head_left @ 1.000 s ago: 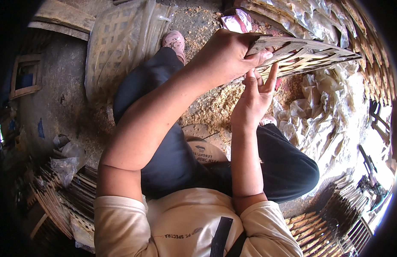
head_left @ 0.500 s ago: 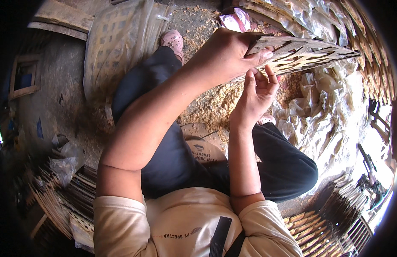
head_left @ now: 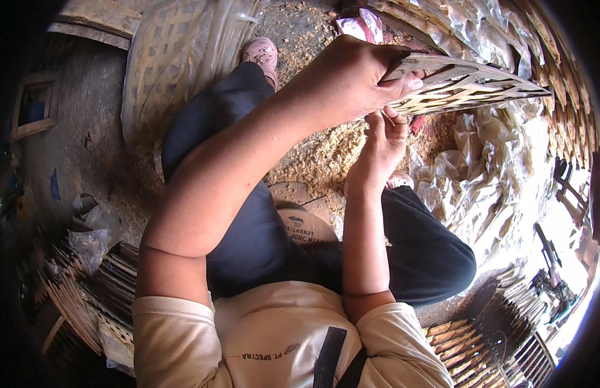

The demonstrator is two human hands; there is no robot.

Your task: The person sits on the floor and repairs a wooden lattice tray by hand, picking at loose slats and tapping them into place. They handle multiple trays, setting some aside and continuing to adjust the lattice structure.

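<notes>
My left hand [head_left: 361,74] is closed around the near end of a thin wooden lattice panel [head_left: 471,83]. Its thumb presses on the openwork face, and the rest of the panel reaches out to the right, tilted so that it shows nearly edge-on. Just below, my right hand [head_left: 385,139] has its fingers curled and drawn together by the panel's lower edge. Whatever lies between those fingertips is too small or too hidden to make out.
Pale shavings [head_left: 319,155] litter the floor between my legs, near a round brown disc [head_left: 306,225]. Crumpled clear plastic [head_left: 500,168] spreads at right. Stacked lattice pieces [head_left: 565,97] rise at far right, with more slats [head_left: 112,284] at lower left. A plastic-wrapped panel [head_left: 161,77] lies upper left.
The panel and my left hand have shifted slightly right. My right hand has moved a little down and left, its fingers now drawn closer together.
</notes>
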